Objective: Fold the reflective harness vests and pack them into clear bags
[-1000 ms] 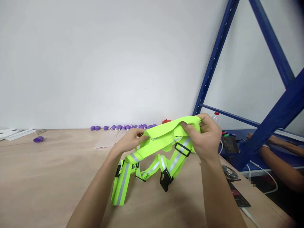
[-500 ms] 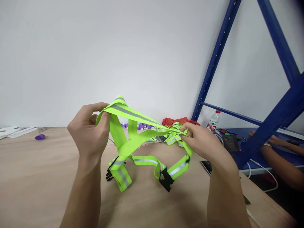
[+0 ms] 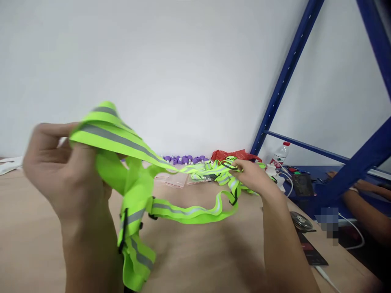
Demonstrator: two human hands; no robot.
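Note:
A neon-yellow strap harness point(image 3: 139, 191) with grey reflective stripes and black buckles is stretched between my hands above the wooden table point(image 3: 189, 252). My left hand point(image 3: 64, 167), slightly blurred, pinches its folded upper end at the left. At the other end, the fingers of my right hand point(image 3: 253, 175) are closed on a strap, in front of a pile of similar straps. A lower strap sags between the two sides, and a folded bundle hangs below my left hand.
Purple items point(image 3: 186, 159) line the wall beside a red plastic bag point(image 3: 235, 155). A bottle point(image 3: 280, 154) stands near the blue rack point(image 3: 282, 77). Flat packets point(image 3: 172, 179) lie behind the harness. Another person's arm point(image 3: 366, 207) shows at the right, beyond a dark card point(image 3: 311, 249).
My left hand has moved left and nearer, drawing the harness wider. The buckle end that hung near my right hand has shifted. The view has turned slightly.

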